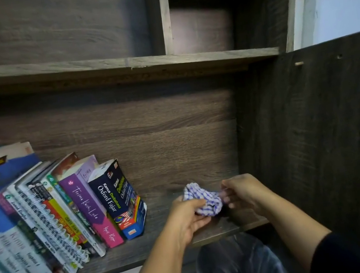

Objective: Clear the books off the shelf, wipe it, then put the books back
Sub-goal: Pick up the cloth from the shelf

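Both hands met over the right, bare part of the shelf [167,245]: left hand [187,214] gripped a bunched blue-and-white checked cloth [203,200] from the near side, right hand [244,193] pinched its right edge with curled fingertips. Books [53,216] stood leaning in a row on the shelf's left part, the Oxford Fajar dictionary [119,199] rightmost, near but apart from the cloth. A bin with a plastic liner [235,266] sat below the shelf.

One head-worn camera looks forward and down, close to the shelf [145,253]. Both forearms enter from below.
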A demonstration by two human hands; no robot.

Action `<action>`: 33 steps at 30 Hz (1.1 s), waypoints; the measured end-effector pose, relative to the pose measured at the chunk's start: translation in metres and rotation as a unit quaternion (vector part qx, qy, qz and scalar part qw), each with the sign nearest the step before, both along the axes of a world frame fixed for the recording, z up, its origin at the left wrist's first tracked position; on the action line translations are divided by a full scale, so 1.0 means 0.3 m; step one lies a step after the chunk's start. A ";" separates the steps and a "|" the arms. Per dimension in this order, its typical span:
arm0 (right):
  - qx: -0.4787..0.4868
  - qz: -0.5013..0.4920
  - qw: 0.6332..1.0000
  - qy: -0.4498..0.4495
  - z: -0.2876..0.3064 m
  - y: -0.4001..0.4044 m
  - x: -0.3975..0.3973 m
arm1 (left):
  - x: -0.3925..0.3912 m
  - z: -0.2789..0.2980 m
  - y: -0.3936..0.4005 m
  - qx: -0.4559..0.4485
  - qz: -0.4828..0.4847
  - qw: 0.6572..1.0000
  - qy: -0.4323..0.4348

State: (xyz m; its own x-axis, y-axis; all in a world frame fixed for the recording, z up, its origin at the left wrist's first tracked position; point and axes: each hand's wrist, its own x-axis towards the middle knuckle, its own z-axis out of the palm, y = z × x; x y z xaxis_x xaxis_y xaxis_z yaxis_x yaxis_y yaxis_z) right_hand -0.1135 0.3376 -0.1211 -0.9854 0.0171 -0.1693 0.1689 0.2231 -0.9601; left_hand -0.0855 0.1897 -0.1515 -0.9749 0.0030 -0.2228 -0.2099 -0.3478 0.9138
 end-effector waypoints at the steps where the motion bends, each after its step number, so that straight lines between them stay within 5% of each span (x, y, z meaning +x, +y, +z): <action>1: 0.022 -0.022 1.000 -0.004 -0.011 0.004 -0.002 | 0.007 0.014 -0.020 0.013 0.002 1.000 0.004; 3: -0.002 0.000 0.996 -0.086 -0.034 0.009 -0.001 | 0.026 0.048 -0.048 0.046 -0.010 0.999 0.006; 5: -0.116 0.071 0.972 -0.194 -0.033 0.002 0.011 | 0.050 0.081 -0.082 0.066 -0.027 0.997 -0.003; 7: -0.228 0.111 0.944 -0.209 -0.023 -0.015 0.018 | 0.068 0.102 -0.123 0.062 -0.023 0.998 -0.013; 11: -0.265 0.119 0.943 -0.162 0.008 -0.071 0.043 | 0.109 0.134 -0.200 0.035 0.054 0.998 0.004; 16: -0.217 0.178 0.949 -0.142 0.066 -0.115 0.123 | 0.188 0.182 -0.263 -0.152 0.066 0.986 0.013; 24: -0.217 0.110 0.970 -0.024 0.154 -0.217 0.292 | 0.341 0.283 -0.292 -0.338 0.203 0.912 0.110; 33: -0.240 0.129 0.960 0.069 0.454 -0.257 0.437 | 0.566 0.549 -0.306 -0.289 0.180 0.926 0.164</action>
